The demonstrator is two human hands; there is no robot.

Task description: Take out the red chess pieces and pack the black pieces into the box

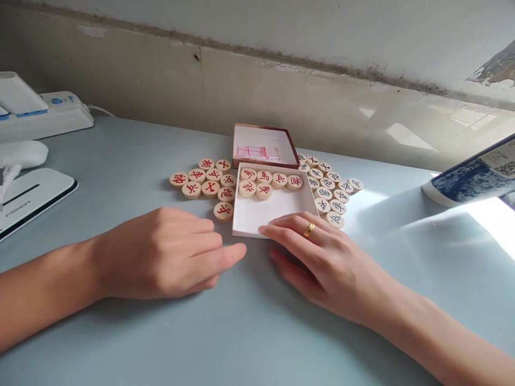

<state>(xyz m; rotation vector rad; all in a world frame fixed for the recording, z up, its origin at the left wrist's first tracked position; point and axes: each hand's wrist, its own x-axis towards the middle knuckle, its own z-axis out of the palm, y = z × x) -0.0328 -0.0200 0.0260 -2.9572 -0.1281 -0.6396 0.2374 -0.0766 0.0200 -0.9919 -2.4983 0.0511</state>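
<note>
A shallow white cardboard box (257,216) lies in front of me, with several red-marked Chinese chess pieces (264,191) along its far side. My left hand (171,254) rests on the table left of the box's near edge. Its index finger points toward the box, the other fingers are bent, and nothing shows in it. My right hand (317,252) lies over the box's near right corner. Its fingers are stretched across the rim, with a gold ring on one, and the thumb is apart below. Some fingertips are hidden.
Loose red-marked pieces (210,187) cluster left of the box, black-marked ones (323,193) on its right. Behind it stands the box lid (265,134). A power strip (48,115) and a white device (38,195) are at left, a blue-and-white container (475,171) at right. A wall (153,80) bounds the table.
</note>
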